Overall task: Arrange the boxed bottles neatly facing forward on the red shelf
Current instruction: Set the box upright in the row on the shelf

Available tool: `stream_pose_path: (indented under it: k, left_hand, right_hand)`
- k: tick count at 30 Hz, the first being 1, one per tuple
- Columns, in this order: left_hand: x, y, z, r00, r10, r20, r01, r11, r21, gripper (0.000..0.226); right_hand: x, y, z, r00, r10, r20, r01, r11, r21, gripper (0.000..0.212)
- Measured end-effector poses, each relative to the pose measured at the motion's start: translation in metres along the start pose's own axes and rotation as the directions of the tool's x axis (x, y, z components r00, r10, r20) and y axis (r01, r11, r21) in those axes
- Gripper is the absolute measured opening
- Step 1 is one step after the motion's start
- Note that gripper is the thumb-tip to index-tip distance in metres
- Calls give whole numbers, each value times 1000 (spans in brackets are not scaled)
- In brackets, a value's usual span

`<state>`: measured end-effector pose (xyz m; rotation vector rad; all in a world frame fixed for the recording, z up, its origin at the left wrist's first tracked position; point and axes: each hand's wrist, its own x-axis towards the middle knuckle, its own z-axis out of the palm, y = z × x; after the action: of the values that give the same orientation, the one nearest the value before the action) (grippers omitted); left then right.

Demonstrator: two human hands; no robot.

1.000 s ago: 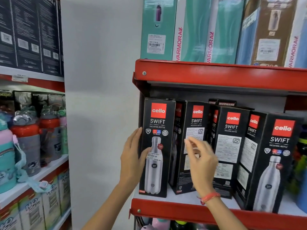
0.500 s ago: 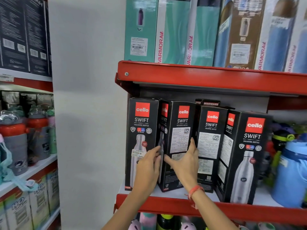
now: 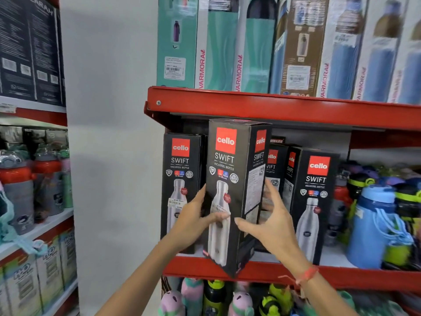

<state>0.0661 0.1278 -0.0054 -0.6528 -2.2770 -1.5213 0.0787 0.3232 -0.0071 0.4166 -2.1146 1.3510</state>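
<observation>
Several black Cello Swift bottle boxes stand on the red shelf (image 3: pixel 341 275). I hold one box (image 3: pixel 230 160) pulled forward past the shelf's front edge, its bottle picture facing me. My left hand (image 3: pixel 196 222) grips its left side and my right hand (image 3: pixel 271 222) grips its right side. A forward-facing box (image 3: pixel 181 165) stands at the far left. Two boxes (image 3: pixel 281 169) behind my right hand are turned sideways. Another box (image 3: pixel 316 179) at the right faces forward.
Loose blue, green and purple bottles (image 3: pixel 376 224) crowd the right end of the shelf. Tall Varmora boxes (image 3: pixel 250 53) fill the shelf above. Small colourful bottles (image 3: pixel 216 297) stand below. A white wall and another rack with bottles (image 3: pixel 27 185) lie to the left.
Both hands closed on the second box, drew it out over the shelf's front edge and turned it so its picture side faces me. The camera moved closer.
</observation>
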Motion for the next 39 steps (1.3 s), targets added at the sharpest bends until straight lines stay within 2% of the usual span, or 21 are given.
stream_pose_path:
  k: [4, 6, 9, 14, 17, 25, 30, 34, 36, 37, 39]
  left_hand:
    - [-14, 18, -10, 997, 51, 53, -43, 989, -143, 55]
    - [-20, 26, -12, 997, 75, 29, -71, 992, -105, 52]
    - [-26, 32, -7, 992, 95, -82, -97, 995, -21, 54]
    - [-15, 26, 9, 964, 99, -247, -74, 991, 107, 75]
    - [0, 17, 15, 955, 69, -289, -25, 988, 153, 80]
    - [34, -12, 28, 925, -80, -372, 191, 944, 271, 73]
    - [43, -20, 33, 916, -121, -382, 249, 918, 308, 65]
    - [50, -25, 38, 907, -164, -389, 298, 901, 315, 72]
    - [49, -28, 41, 904, -158, -398, 301, 895, 328, 75]
    - [47, -30, 43, 905, -134, -404, 286, 894, 346, 76]
    - [38, -34, 45, 909, -40, -415, 243, 861, 448, 79]
  right_hand:
    - [-8, -5, -18, 991, 14, 130, -27, 995, 100, 115]
    - [-3, -10, -27, 974, -1, 228, -29, 991, 128, 109]
    - [8, -17, -37, 928, -24, 371, -27, 991, 131, 98]
    - [32, -19, -28, 918, -28, 396, -41, 986, 165, 75]
    - [42, -9, -14, 937, -25, 349, -36, 985, 167, 68]
    - [61, 30, 28, 962, 22, 274, -56, 991, 118, 77]
    - [69, 40, 42, 975, 37, 219, -56, 995, 82, 75]
    - [70, 38, 48, 985, 55, 163, -68, 995, 78, 71]
    - [62, 36, 48, 998, 33, 50, -34, 999, 25, 61]
    - [56, 36, 47, 997, -7, -75, 1, 997, -81, 54]
    - [46, 38, 45, 940, -131, -316, 3, 927, -375, 48]
